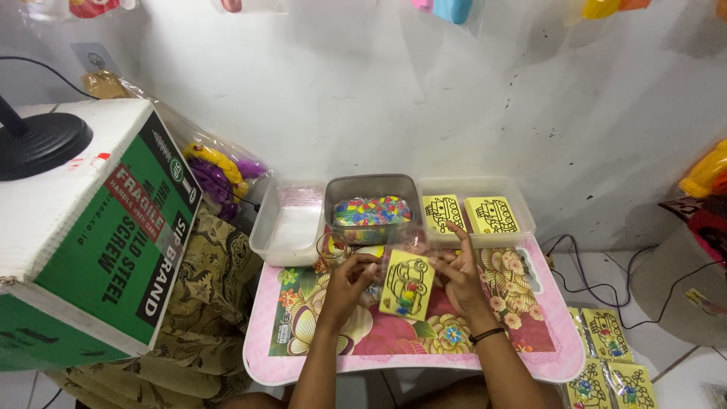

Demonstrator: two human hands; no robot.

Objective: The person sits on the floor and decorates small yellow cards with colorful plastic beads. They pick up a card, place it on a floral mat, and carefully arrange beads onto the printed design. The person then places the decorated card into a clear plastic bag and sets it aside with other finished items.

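A yellow picture card (407, 284) with a black car outline and a few coloured pieces on it is held upright-tilted above the small pink flowered table (303, 356). My left hand (350, 280) grips its left edge. My right hand (458, 271) holds its right side, the index finger stretched up toward the trays. A black band sits on my right wrist. Behind the card a clear tub (372, 198) holds a heap of small multicoloured pieces.
A clear tray (515, 203) at back right holds two more yellow cards; an empty-looking white tub (288, 227) stands at back left. A large green and white cardboard box (91, 235) fills the left. Finished yellow cards (606, 356) lie on the floor at right, by cables.
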